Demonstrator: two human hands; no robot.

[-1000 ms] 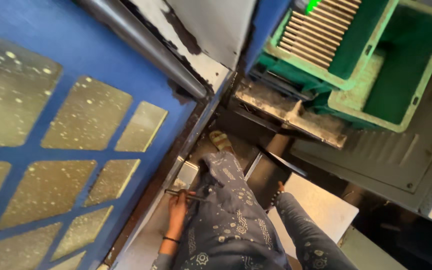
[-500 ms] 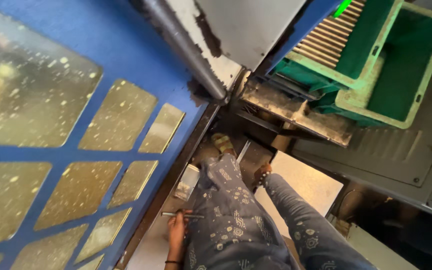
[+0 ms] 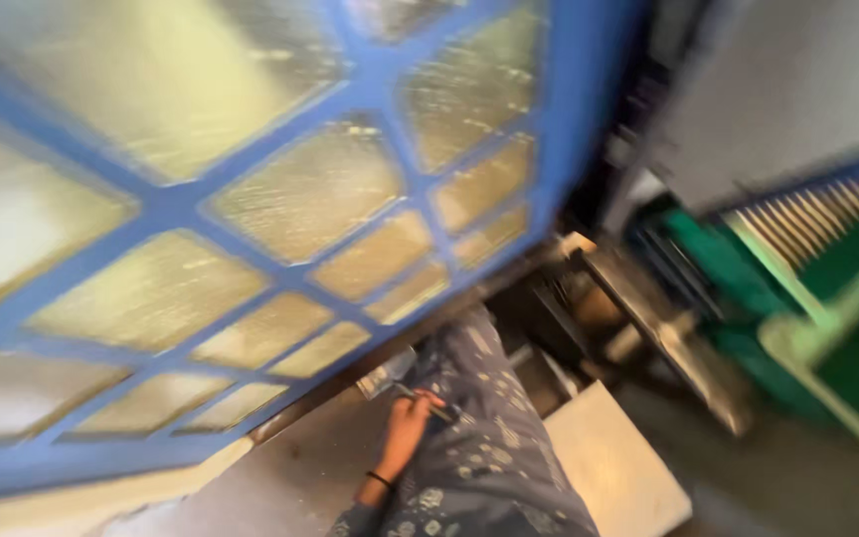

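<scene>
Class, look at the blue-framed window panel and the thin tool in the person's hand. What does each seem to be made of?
Window panel: frame looks like blue-painted metal or wood, I cannot tell which; the panes appear to be frosted, textured glass, glowing yellowish. Thin tool in the left hand: too blurred to tell; a slim dark shaft, possibly metal.

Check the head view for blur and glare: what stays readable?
Head view: heavy motion blur throughout; the blue-framed glass panel glows washed-out with backlight; the green crate is smeared; the left hand and its thin tool remain barely readable; the lower right lies in dim shadow.
</scene>
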